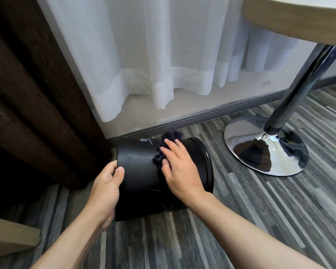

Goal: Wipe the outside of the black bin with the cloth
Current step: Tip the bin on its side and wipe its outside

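The black bin lies on its side on the floor, its rimmed open end toward the right and its flat bottom toward the left. My left hand grips the bin's bottom edge, thumb on the wall. My right hand lies flat on the bin's upper side and presses a dark cloth against it. The bunched cloth sticks out beyond my fingertips. A small white logo shows on the bin wall next to the cloth.
A chrome table base and its slanted pole stand to the right of the bin. A dark brown curtain hangs at the left, a white sheer curtain behind. The grey skirting runs just behind the bin.
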